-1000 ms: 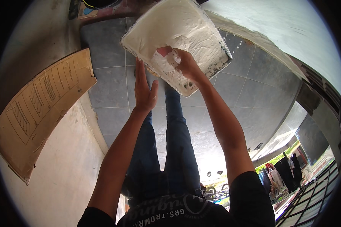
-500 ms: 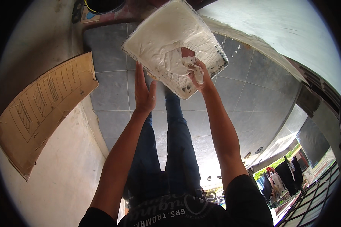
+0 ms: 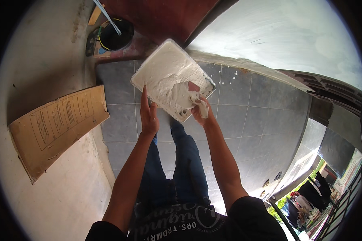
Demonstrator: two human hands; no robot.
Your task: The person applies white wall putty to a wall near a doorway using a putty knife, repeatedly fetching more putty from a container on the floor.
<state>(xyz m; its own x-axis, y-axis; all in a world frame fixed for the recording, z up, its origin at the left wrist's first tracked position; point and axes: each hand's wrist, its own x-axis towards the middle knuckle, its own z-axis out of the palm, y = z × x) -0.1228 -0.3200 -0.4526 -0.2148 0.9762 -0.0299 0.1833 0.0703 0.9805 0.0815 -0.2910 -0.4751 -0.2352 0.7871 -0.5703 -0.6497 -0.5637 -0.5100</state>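
Observation:
A square, shallow tray (image 3: 161, 64) is spread with thick white paste, its dark rim chipped and smeared. It sits tilted like a diamond above my legs; what bears it is hidden. My right hand (image 3: 202, 112) grips a paste-coated scraper (image 3: 194, 86) over the tray's near right part; a reddish patch of the blade shows through. White paste also clings to my right fingers. Against the tray's near left edge rests my left hand (image 3: 149, 116), fingers stretched out and thumb apart.
A black bucket (image 3: 118, 40) with a pale stick in it stands on a reddish ledge at the back left. A cardboard sheet (image 3: 60, 124) leans on the left wall. Grey floor tiles (image 3: 265, 104) bear white splashes near the right wall.
The view has shifted, bringing the whole bucket into sight and the tray lower in the picture. My right hand and the scraper have come toward the tray's near right edge.

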